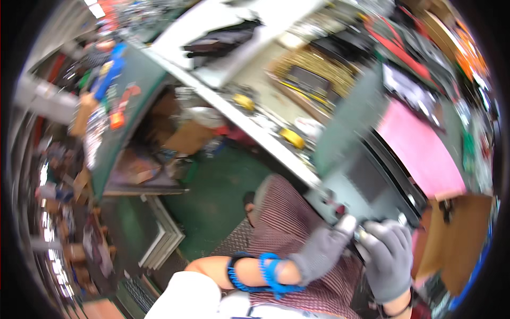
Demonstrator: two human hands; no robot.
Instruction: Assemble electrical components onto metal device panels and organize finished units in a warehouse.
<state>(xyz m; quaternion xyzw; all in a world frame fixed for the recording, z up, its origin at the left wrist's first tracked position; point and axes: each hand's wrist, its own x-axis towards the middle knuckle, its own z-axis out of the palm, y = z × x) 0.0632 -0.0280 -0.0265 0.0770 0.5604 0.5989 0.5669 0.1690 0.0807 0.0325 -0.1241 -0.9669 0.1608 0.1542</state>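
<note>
1. Gripping a small metal part (363,232) between them, both gloved hands meet at the near edge of the bench (276,149).
2. Left hand (324,250) pinches the part from the left; a blue coiled cord (268,271) wraps its wrist.
3. Right hand (390,255) closes on it from the right.
4. A grey machine (361,181) sits just behind; a pink sheet (419,149) lies to its right.

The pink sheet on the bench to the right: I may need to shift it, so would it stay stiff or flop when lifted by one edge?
The pink sheet looks thin and lies flat with straight edges, so it is probably light. Thin as it looks, it may sag if lifted by one edge, though blur hides its thickness. Its smooth face could slide easily when pushed.
</note>
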